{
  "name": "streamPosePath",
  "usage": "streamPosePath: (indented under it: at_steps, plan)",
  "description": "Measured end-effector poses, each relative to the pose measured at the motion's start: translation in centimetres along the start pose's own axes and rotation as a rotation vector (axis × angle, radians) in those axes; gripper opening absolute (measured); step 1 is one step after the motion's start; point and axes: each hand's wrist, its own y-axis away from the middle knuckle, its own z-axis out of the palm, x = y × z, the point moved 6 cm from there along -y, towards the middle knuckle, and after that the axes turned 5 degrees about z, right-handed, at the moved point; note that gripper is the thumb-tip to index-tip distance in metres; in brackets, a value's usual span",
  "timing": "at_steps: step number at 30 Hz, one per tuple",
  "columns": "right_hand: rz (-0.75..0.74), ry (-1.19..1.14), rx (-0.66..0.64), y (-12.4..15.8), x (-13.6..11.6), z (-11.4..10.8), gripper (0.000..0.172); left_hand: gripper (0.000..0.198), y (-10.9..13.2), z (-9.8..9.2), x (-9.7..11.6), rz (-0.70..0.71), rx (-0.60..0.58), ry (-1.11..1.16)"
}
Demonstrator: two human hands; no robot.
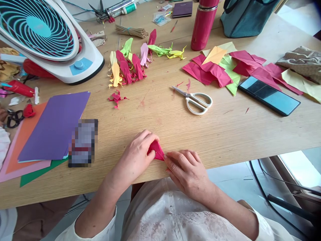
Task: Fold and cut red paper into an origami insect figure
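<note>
A small folded red paper (156, 150) lies near the table's front edge between my hands. My left hand (140, 152) grips its left side, with the thumb on the near side and the fingers bent over the far side. The fingers of my right hand (184, 169) are pressed together at the paper's right tip. Beyond my hands, white-handled scissors (198, 102) lie with the blades pointing left. A small red folded figure (116, 99) sits further back on the left, in front of several coloured folded paper figures (127, 67).
A fan (47, 36) stands at the back left, above stacked coloured sheets (55, 124) and a blurred-out phone-like object (84, 144). On the right are creased papers (213, 72) and a phone (269, 95). A red bottle (203, 26) and teal bag (247, 18) stand behind.
</note>
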Motion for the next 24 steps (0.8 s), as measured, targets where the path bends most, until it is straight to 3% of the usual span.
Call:
streamPosePath:
  at_steps: [10, 24]
  plan:
    - [-0.003, 0.002, 0.010, 0.0, 0.0, -0.1, 0.025, 0.027, 1.4, -0.8, 0.6, 0.120, -0.017, 0.023]
    - [-0.024, -0.031, 0.066, 0.3, 0.1, -0.3, 0.025, 0.058, 4.5, 1.9, 0.3, 0.232, -0.051, -0.159]
